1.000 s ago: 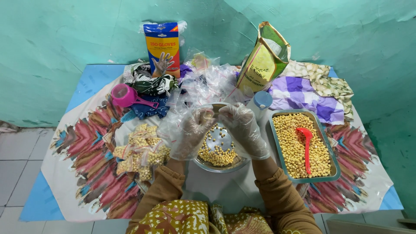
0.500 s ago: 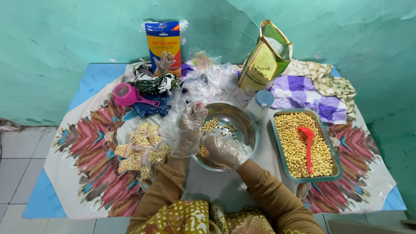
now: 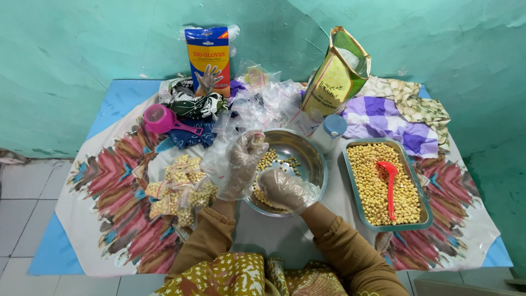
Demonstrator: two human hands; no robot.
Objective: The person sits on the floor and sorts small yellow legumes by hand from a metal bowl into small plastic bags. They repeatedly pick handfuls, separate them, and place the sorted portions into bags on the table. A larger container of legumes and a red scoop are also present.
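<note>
Both my hands wear thin clear plastic gloves. My left hand [image 3: 241,164] holds a small clear plastic bag [image 3: 219,159] at the left rim of a round steel bowl [image 3: 312,159]. My right hand [image 3: 282,189] is down inside the bowl's near side, cupped and closed over yellow soybeans [image 3: 268,159] that lie on the bowl's bottom. A pile of filled small bean bags [image 3: 181,189] lies just left of my left hand.
A rectangular metal tray of beans [image 3: 383,183] with a red scoop [image 3: 389,178] sits to the right. Behind the bowl lie loose plastic bags [image 3: 268,104], a green-yellow sack [image 3: 334,74], a glove packet [image 3: 208,57], a pink cup [image 3: 159,118], folded cloths [image 3: 383,118] and a blue-capped jar [image 3: 331,131].
My right hand dropped from beside the bag at the bowl's top to the bowl's near side and closed over beans. My left hand stayed at the left rim with the bag.
</note>
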